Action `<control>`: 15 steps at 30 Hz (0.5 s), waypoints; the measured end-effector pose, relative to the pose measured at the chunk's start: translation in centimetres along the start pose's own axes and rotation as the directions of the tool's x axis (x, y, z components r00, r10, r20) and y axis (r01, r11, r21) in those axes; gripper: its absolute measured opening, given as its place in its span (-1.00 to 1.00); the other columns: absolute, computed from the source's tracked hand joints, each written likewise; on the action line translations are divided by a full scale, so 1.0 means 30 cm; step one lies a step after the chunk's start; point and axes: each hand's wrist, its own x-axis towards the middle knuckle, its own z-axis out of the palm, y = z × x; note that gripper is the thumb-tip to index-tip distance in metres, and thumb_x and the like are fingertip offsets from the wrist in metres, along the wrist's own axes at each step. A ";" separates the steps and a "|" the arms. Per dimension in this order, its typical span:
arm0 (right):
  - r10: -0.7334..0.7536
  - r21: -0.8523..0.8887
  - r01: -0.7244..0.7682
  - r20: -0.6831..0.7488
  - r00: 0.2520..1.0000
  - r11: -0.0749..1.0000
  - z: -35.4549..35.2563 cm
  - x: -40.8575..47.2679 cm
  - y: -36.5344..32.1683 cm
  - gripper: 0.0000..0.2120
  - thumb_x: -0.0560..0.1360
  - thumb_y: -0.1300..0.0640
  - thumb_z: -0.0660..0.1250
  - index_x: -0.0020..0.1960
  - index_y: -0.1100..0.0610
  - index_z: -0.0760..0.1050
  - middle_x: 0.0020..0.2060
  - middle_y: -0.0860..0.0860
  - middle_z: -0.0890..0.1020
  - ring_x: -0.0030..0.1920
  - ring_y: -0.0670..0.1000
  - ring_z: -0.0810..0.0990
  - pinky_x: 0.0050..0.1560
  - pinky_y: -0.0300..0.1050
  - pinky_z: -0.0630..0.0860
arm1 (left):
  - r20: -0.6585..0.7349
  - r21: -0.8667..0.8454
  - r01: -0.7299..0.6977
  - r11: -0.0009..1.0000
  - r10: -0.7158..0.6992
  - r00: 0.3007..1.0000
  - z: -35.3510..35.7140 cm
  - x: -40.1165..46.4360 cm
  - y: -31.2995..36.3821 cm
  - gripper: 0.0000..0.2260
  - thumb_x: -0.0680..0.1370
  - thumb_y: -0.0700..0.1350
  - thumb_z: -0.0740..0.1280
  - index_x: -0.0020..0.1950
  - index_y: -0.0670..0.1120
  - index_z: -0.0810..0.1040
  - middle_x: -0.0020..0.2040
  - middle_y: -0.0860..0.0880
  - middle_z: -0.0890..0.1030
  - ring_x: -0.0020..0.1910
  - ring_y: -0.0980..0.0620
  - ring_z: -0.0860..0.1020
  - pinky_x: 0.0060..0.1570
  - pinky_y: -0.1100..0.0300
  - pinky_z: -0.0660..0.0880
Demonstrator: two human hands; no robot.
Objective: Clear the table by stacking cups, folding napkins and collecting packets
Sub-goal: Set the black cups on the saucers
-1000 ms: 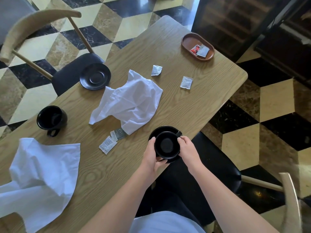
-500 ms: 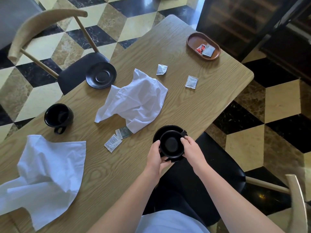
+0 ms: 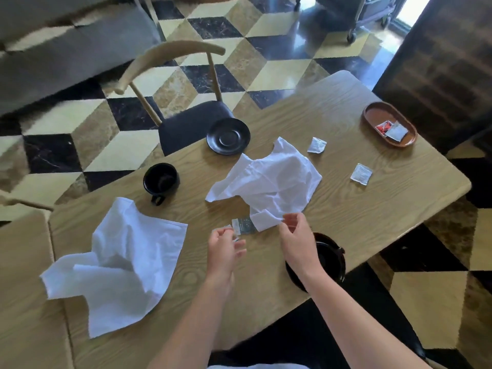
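A wooden table (image 3: 346, 209) holds all the mess. In its middle lies a crumpled white napkin (image 3: 271, 182). Everything else sits around that napkin. A second white napkin (image 3: 119, 259) lies left of it and nearer the person, bunched up with one corner flat. A black cup (image 3: 161, 181) stands upright to its left, with its handle pointing at the person. A black saucer (image 3: 228, 135) sits past it, at the far table edge. Two small white packets lie to its right, one close (image 3: 316, 145) and one further out (image 3: 361, 173). Far right of it is a brown oval tray (image 3: 372, 121) with a red packet (image 3: 384, 127) and a white packet (image 3: 397, 133) inside. A greenish packet (image 3: 243, 225) pokes out from under its near corner. Another black cup on a saucer (image 3: 330, 259) sits at the near table edge, partly hidden by the right arm.

The right hand (image 3: 295, 233) reaches to the napkin's near corner, and its fingertips pinch the cloth there. The left hand (image 3: 223, 249) floats just left of the greenish packet. Its fingers curl loosely, and a bit of white paper shows at them, but I cannot tell if it holds that.
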 end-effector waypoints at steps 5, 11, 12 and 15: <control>0.024 -0.150 0.018 0.272 0.962 0.989 0.254 0.105 -0.169 -0.82 0.58 -0.02 0.29 0.12 0.03 0.47 0.01 -0.07 0.60 0.05 0.01 0.61 0.08 -0.03 0.55 | -0.124 -0.278 0.028 0.960 -0.064 0.990 -0.155 0.101 0.139 -0.94 0.59 -0.15 0.24 0.02 -0.12 0.47 -0.07 -0.12 0.50 -0.19 -0.08 0.62 -0.28 0.07 0.56; 0.089 -0.153 -0.015 0.487 0.869 0.988 0.525 0.234 -0.320 -0.58 0.42 -0.11 0.28 0.14 0.14 0.57 -0.07 -0.06 0.64 -0.08 -0.03 0.61 0.04 -0.02 0.56 | -0.182 -0.638 0.101 0.763 -0.277 0.944 -0.318 0.261 0.265 -0.70 0.53 0.01 0.29 0.14 -0.16 0.50 0.06 -0.11 0.52 -0.14 -0.12 0.62 -0.21 0.05 0.59; 0.098 -0.147 -0.027 0.503 0.859 0.989 0.564 0.261 -0.335 -0.62 0.46 -0.09 0.27 0.16 0.10 0.57 0.00 -0.03 0.65 0.00 -0.01 0.63 0.09 0.01 0.58 | -0.182 -0.656 0.108 0.747 -0.295 0.938 -0.334 0.288 0.279 -0.69 0.52 0.04 0.28 0.12 -0.15 0.52 0.09 -0.10 0.53 -0.10 -0.12 0.62 -0.15 0.02 0.58; 0.116 -0.188 -0.017 0.528 0.841 0.982 0.667 0.338 -0.368 -0.67 0.57 -0.07 0.23 0.30 -0.05 0.51 0.15 -0.02 0.62 0.12 0.02 0.62 0.22 0.13 0.58 | -0.177 -0.679 0.118 0.725 -0.317 0.932 -0.365 0.366 0.330 -0.73 0.53 0.14 0.22 0.06 0.00 0.53 0.22 -0.05 0.52 0.12 -0.14 0.61 -0.16 0.03 0.57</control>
